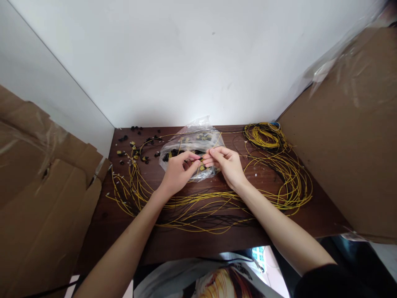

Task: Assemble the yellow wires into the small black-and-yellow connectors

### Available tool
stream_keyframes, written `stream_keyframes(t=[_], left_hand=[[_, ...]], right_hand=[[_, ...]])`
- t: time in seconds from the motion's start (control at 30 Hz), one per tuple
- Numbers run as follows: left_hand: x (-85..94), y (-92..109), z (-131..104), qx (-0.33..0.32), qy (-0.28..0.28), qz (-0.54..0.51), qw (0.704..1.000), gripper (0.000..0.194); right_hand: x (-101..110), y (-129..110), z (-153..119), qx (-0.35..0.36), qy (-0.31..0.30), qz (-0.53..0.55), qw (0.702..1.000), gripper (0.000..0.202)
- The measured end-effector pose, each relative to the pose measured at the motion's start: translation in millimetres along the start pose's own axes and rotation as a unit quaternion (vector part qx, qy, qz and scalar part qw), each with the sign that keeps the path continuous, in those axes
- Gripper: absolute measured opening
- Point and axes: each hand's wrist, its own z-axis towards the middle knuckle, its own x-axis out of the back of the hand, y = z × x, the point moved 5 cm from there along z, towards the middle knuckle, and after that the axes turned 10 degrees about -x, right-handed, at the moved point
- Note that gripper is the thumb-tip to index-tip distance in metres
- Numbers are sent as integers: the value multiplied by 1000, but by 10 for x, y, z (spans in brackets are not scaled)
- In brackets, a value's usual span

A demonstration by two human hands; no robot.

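My left hand (pixel 183 167) and my right hand (pixel 223 162) meet over a clear plastic bag (pixel 203 176) at the middle of the table. Thumb and finger of my left hand pinch a small dark piece whose kind I cannot make out. The fingers of my right hand close on a thin yellow wire right beside it. Inside the bag lie small black and yellow connectors (pixel 202 168). A long bundle of yellow and black wires (pixel 214 199) runs across the table below both hands.
Loose black connectors (pixel 123 138) are scattered at the back left of the brown table (pixel 198 244). A wire coil (pixel 263 136) lies at the back right. Cardboard stands on the left (pixel 46 198) and right (pixel 350 136). Behind is a white wall (pixel 186 62).
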Motion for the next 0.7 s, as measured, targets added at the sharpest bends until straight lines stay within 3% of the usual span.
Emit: stream_keyframes(t=[0.47, 0.7], left_hand=[[-6, -39, -2, 19, -8, 5, 1000, 14], [-6, -37, -8, 19, -12, 5, 1000, 14]], right_hand=[[219, -183, 29, 59, 83, -60, 993, 18], [200, -142, 48, 11, 66, -11, 998, 26]])
